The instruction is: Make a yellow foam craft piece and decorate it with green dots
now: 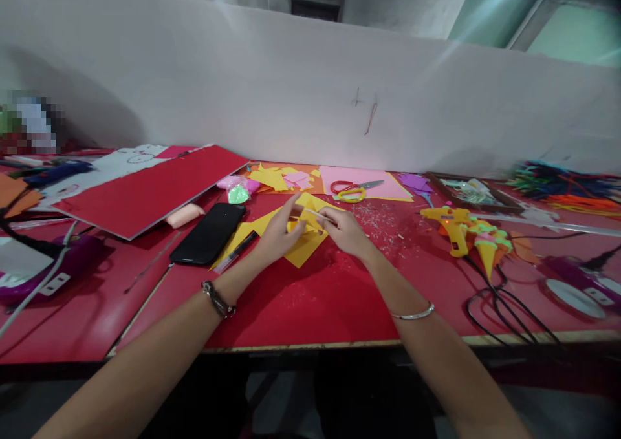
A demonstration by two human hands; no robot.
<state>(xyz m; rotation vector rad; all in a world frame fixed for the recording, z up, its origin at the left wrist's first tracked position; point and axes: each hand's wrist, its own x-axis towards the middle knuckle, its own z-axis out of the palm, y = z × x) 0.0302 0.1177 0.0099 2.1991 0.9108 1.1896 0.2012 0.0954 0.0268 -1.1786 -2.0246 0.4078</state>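
Note:
Yellow paper (301,255) lies on the red table under both hands. My left hand (277,235) hovers over its left side, thumb and index finger spread apart with yellow showing between them. Opposite it, my right hand (347,233) pinches a thin white stick (316,213) that points toward the left hand. Whether the stick's tip touches the paper, I cannot tell. A pen (237,251) rests beside my left wrist on another piece of yellow paper, close to a black phone (208,234).
Scissors (356,187) lie on pink paper behind my hands. A yellow glue gun (452,225) and its cables are at the right, near a small yellow cone (488,251). A red board (155,190) leans at the left. Clear scraps (383,222) litter the table.

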